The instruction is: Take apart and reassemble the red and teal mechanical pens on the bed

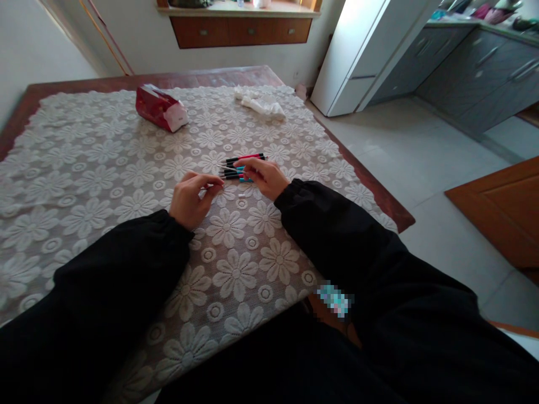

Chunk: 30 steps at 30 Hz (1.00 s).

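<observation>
The right hand (269, 178) holds a thin pale stick (229, 167) over pens (231, 177) on the floral tablecloth (236, 275), the left hand (189, 202) near them, fingers bent

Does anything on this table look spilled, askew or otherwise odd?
Nothing looks spilled. One oddity: a crumpled white item lies bunched toward the far side of the table, untidy compared with the roughly parallel pens.
</observation>
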{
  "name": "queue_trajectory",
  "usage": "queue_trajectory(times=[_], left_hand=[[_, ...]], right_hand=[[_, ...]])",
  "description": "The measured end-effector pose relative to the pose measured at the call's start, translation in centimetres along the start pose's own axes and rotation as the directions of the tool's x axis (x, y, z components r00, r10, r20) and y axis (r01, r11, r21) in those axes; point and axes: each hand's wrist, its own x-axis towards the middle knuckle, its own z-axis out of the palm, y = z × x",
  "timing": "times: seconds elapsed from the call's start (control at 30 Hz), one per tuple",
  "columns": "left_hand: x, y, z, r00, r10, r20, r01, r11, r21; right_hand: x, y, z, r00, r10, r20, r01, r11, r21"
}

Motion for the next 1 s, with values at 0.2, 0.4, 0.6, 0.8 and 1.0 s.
queue_trajectory(times=[0.2,0.4,0.6,0.8,1.0], left_hand=[[0.0,0.1,0.1,1.0,0.0,-0.029,0.0,1.0,-0.015],[-0.2,-0.1,0.0,1.0,0.017,-0.014,-0.017,1.0,-0.019],[0.0,0.1,-0.1,0.997,0.076,-0.013,-0.076,0.997,-0.02],[0.0,0.6,-0.3,0.994,0.103,0.029,-0.102,0.994,-0.04],[-0.1,0.5,-0.2,0.991,0.119,0.056,-0.119,0.993,-0.014]], right_hand=[[-0.2,-0.3,0.8,0.999,0.035,-0.023,-0.027,0.951,0.307],[-0.2,-0.4,0.9,1.0,0.026,-0.001,-0.024,0.918,0.396],[-0.1,-0.5,0.9,0.999,0.05,-0.007,-0.044,0.932,0.359],[-0.2,-0.7,0.8,0.999,0.033,0.005,-0.032,0.936,0.351],[-0.3,-0.2,1.4,0.999,0.036,0.026,-0.044,0.861,0.507]])
